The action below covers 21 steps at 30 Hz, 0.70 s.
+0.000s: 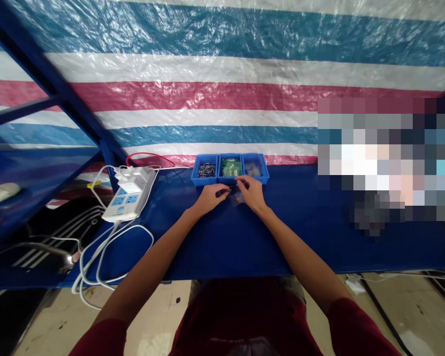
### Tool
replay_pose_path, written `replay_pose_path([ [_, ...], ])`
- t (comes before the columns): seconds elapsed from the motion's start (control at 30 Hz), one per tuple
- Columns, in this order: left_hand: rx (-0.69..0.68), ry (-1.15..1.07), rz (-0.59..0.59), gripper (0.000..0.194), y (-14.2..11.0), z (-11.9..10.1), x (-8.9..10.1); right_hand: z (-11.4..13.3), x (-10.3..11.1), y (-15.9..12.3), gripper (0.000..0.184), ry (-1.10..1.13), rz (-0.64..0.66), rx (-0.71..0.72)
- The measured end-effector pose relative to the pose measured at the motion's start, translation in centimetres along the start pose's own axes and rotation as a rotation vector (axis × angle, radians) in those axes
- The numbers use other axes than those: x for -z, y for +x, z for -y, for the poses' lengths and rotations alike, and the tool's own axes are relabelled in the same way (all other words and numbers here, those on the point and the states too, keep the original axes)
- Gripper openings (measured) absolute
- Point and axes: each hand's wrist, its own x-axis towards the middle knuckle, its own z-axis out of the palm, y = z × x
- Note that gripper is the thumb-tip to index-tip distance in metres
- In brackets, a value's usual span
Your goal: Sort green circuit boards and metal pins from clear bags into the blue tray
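Observation:
My left hand [210, 197] and my right hand [253, 194] face each other over the blue table, just in front of three small blue bins. Both are closed, thumbs and forefingers curled together. A thin dark line shows between the fingertips, too small to name. Under them lies a small clear plastic bag [237, 199] with something brownish in it, partly covered by the right hand. The left bin [203, 182] holds many thin dark metal-looking pieces. Green pieces fill the middle bin [224, 181]. Clear, plastic-looking pieces are in the right bin [264, 177].
A white power strip [123, 210] with plugged-in adapters stands on the left, its white cables [107, 247] looping over the table's front edge. Blue metal framing [77, 116] rises at left. Striped plastic sheeting [215, 94] hangs behind. The right side is blurred out.

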Motion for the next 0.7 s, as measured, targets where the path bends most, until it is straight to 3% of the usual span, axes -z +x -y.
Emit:
replay_pose_path([
  [0.1, 0.104, -0.230, -0.176, 0.021, 0.2, -0.7, 0.1, 0.1, -0.1, 0.0, 0.024, -0.005, 0.062, 0.027],
  [0.17, 0.148, -0.385, -0.216, 0.026, 0.3, -0.9, 0.2, 0.1, -0.2, 0.0, 0.023, 0.012, 0.099, 0.020],
  [0.3, 0.233, -0.597, -0.197, 0.037, 0.6, -1.1, 0.4, 0.3, -0.3, 0.0, 0.021, 0.088, 0.136, 0.005],
  [0.47, 0.276, -0.646, -0.225, 0.041, 0.8, -1.5, 0.6, 0.4, -0.4, -0.1, 0.025, 0.144, 0.137, -0.008],
  [0.7, 0.347, -0.629, -0.070, 0.030, 0.8, -1.9, 0.6, 0.8, -0.4, -0.3, 0.026, 0.114, 0.116, 0.012],
])
